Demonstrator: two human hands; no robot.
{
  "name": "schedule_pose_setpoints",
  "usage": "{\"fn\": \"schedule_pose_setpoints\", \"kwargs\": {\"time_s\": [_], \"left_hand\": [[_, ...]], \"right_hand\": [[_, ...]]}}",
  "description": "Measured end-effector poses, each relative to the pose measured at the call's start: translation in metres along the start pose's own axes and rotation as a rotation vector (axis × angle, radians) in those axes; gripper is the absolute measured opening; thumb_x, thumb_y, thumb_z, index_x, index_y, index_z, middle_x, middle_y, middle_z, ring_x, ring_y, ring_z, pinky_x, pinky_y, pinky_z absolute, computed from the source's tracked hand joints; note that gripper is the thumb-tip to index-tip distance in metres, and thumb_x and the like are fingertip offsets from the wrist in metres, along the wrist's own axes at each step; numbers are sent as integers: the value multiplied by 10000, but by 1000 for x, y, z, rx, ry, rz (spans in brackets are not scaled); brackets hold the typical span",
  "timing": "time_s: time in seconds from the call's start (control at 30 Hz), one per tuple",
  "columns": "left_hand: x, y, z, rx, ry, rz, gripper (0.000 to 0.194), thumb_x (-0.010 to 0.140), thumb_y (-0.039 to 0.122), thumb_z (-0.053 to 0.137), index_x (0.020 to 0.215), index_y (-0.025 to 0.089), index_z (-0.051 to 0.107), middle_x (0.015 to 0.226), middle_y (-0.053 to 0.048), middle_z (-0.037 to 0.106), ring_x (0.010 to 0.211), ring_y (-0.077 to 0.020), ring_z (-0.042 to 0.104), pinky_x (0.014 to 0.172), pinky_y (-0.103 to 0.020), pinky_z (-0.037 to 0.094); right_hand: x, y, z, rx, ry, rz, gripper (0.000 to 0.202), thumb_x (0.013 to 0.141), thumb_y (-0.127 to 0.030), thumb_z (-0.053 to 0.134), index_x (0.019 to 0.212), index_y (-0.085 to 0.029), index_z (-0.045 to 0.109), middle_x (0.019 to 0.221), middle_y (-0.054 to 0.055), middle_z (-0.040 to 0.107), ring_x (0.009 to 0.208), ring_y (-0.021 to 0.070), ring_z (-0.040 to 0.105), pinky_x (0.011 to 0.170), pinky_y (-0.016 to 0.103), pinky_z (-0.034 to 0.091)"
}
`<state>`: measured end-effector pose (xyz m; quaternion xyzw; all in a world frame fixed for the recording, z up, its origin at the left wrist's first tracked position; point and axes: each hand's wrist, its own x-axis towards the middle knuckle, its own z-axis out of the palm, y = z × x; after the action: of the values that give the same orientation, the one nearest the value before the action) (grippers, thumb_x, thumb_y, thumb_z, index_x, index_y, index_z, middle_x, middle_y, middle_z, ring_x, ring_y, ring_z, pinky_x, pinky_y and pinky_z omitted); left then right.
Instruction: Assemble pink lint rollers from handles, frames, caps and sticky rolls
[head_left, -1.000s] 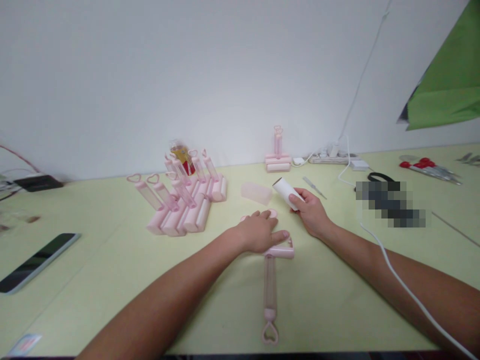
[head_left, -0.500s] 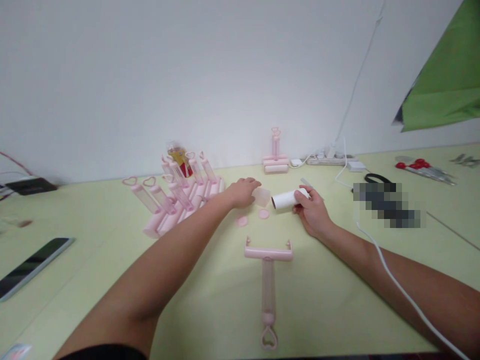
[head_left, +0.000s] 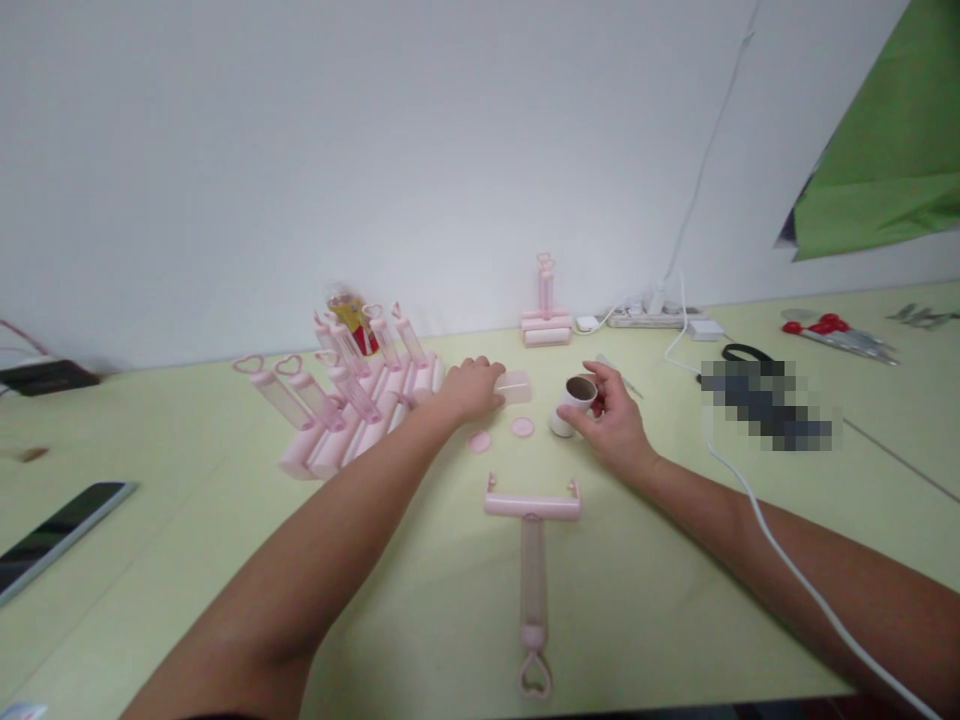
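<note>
My right hand [head_left: 616,420] has its fingers and thumb around a white sticky roll [head_left: 564,420] with a brown cardboard core. The roll stands on end, its open top facing up, at the table. My left hand [head_left: 472,390] grips the left end of a translucent pink cover [head_left: 515,387]; part of the cover is hidden by the fingers. Between the hands lie two round pink caps, a right one [head_left: 523,427] and a left one [head_left: 479,442]. Nearer to me lies a pink lint roller handle [head_left: 532,570], with bare arms and a heart-shaped loop.
Several assembled pink lint rollers [head_left: 352,400] stand at left, with more rollers [head_left: 546,325] by the wall. A power strip [head_left: 652,317], white cable [head_left: 780,560], red-handled scissors [head_left: 825,325] and a pixelated dark item [head_left: 772,405] are at right. A phone [head_left: 60,535] lies far left.
My right hand has turned the white roll from lying sideways to standing on end. The translucent cover has gone from tilted to level at my left hand. The view has shifted slightly.
</note>
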<state>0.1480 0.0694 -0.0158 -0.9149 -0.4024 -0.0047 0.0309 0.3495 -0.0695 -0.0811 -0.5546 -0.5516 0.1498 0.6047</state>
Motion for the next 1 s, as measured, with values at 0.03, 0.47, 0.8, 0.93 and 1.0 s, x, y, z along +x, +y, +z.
{"fn": "schedule_pose_setpoints", "kwargs": {"time_s": [0.03, 0.47, 0.8, 0.93, 1.0], "left_hand": [[-2, -1, -1, -6, -3, 6, 503, 836, 373, 595, 1315, 233, 529, 1232, -131, 563, 1107, -299, 519, 946, -433, 414], [1, 38, -17, -213, 155, 273, 707, 854, 467, 585, 1473, 211, 357, 1489, -125, 428, 1315, -291, 434, 1070, -431, 361], [56, 61, -32, -226, 154, 295, 403, 809, 402, 620, 1152, 192, 649, 1159, -90, 694, 1000, -250, 647, 839, -336, 475], [58, 49, -29, -207, 165, 226, 432, 791, 396, 634, 1175, 197, 627, 1179, -97, 683, 1016, -266, 642, 857, -355, 470], [56, 45, -27, -206, 170, 201, 455, 797, 401, 628, 1199, 189, 604, 1198, -103, 672, 1031, -265, 638, 870, -356, 471]], "right_hand": [[0, 1, 1, -13, -12, 5, 713, 722, -436, 756, 1339, -264, 446, 1077, 48, 647, 755, 177, 564, 733, 344, 491], [8, 13, -1, -279, -122, 69, 490, 765, -344, 664, 1226, -206, 573, 895, 14, 670, 632, 144, 528, 616, 287, 417], [14, 35, 0, -193, -83, 181, 705, 739, -278, 670, 1402, -167, 456, 1267, 127, 618, 672, 134, 594, 692, 328, 515], [14, 36, 1, -187, -90, 199, 685, 747, -275, 660, 1397, -174, 467, 1259, 117, 627, 682, 132, 598, 729, 342, 525], [14, 35, 1, -185, -93, 201, 670, 746, -268, 658, 1385, -178, 480, 1248, 112, 633, 676, 129, 594, 732, 343, 524]]}}
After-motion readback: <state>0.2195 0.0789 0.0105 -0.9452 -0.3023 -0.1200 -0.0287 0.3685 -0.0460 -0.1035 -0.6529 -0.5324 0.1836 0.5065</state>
